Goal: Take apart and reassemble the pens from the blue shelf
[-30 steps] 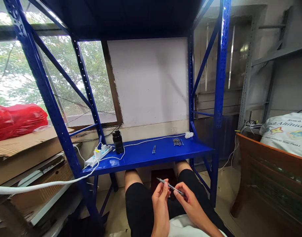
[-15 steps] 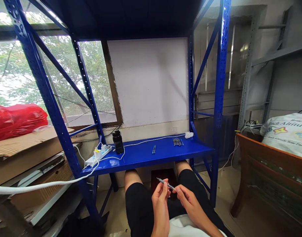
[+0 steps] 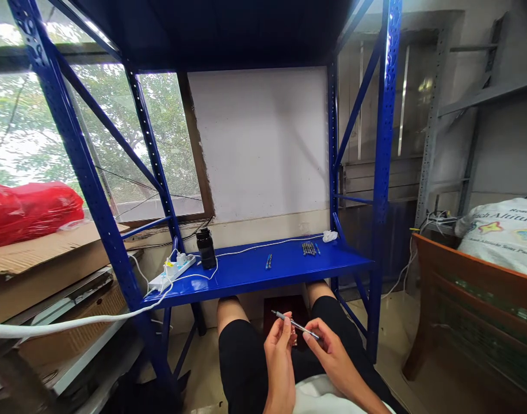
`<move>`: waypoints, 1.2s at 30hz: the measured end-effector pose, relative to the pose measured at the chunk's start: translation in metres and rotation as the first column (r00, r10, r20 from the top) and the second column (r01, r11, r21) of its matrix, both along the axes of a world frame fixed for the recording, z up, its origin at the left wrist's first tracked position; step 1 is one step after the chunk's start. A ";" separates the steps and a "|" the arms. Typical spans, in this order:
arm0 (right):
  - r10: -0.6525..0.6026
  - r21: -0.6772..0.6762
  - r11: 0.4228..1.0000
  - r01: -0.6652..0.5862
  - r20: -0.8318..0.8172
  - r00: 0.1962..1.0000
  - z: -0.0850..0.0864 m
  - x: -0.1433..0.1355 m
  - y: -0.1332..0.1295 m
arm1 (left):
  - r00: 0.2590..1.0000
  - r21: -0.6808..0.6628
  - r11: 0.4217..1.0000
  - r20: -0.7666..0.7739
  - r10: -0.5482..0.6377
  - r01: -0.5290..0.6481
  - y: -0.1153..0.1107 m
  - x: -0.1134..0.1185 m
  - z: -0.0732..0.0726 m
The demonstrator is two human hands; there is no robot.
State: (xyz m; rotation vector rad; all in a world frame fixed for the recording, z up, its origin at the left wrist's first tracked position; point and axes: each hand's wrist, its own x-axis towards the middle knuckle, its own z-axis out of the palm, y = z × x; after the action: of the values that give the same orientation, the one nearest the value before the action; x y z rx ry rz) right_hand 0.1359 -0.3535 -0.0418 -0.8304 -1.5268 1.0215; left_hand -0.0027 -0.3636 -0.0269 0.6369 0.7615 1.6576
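A slim grey-and-dark pen is held between my two hands above my lap. My left hand pinches it near the tip end, which points up and to the left. At the other end, my right hand grips the barrel between thumb and fingers. On the blue shelf in front of me lie two blue pens side by side. Farther right is a row of several dark pens with a blue pen at its right end.
A black bottle and a white power strip stand on the shelf's left part, with a white cable running along the back. Blue uprights frame the shelf. A wooden chair bearing a white bag is at right.
My right hand's fingers have shifted on the pen, so more of its rear end shows. My left hand stays almost where it was.
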 end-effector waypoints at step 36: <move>-0.015 -0.124 0.992 -0.004 -0.157 0.988 0.000 -0.002 0.007 | 0.993 0.035 0.999 -0.110 0.041 -0.038 0.001 0.000 -0.001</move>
State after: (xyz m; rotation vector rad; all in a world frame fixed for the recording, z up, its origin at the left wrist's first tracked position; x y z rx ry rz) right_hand 0.1341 -0.3468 -0.0421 -0.8195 -1.3373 1.1596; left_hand -0.0030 -0.3622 -0.0280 0.7458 0.8330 1.6844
